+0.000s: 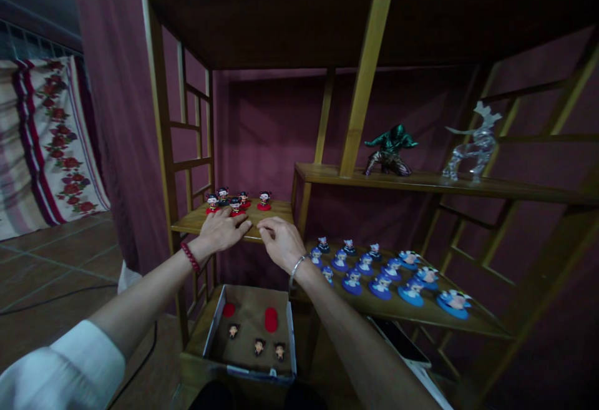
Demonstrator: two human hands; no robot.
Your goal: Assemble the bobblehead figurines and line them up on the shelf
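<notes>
On the small left shelf (276, 210), my left hand (222, 230) lies palm down with its fingers and thumb stretched apart. Its fingertips reach the front figurine (235, 205), a dark-haired one on a red base; whether they touch it I cannot tell. My right hand (283, 241) is at the front edge of the same shelf, its fingers curled in toward the thumb. Anything inside those fingers is hidden. Behind my hands stand several similar figurines, including one apart on the right (264, 200).
Below, an open cardboard box (218, 329) holds red discs (271, 319) and small figure heads (259, 346). Several blue and purple figurines (365, 263) fill the lower right shelf. Above stand a green crouching statue (392, 150) and a clear deer (472, 148). A wooden post (367, 79) rises between.
</notes>
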